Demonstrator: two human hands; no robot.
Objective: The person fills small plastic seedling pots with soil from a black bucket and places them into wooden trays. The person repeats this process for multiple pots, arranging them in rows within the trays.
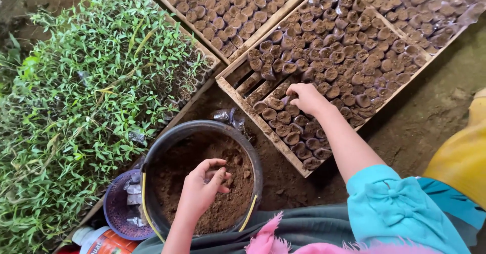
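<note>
The left hand [202, 185] hung loosely cupped over the brown soil in the round black plastic bucket [167, 142], fingers curled to scoop, while the right hand [306, 98] pinched 1 small soil-filled plastic seedling bag [288, 100], seating it in the slatted wooden crate [263, 127].

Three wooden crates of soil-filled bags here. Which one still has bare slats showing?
The middle crate, the one the right hand is reaching into. Its near-left corner shows bare slats; the two crates beyond it look packed full of bags.

Soft even daylight, faint shadows, sharp centre, slight edge distortion
</note>
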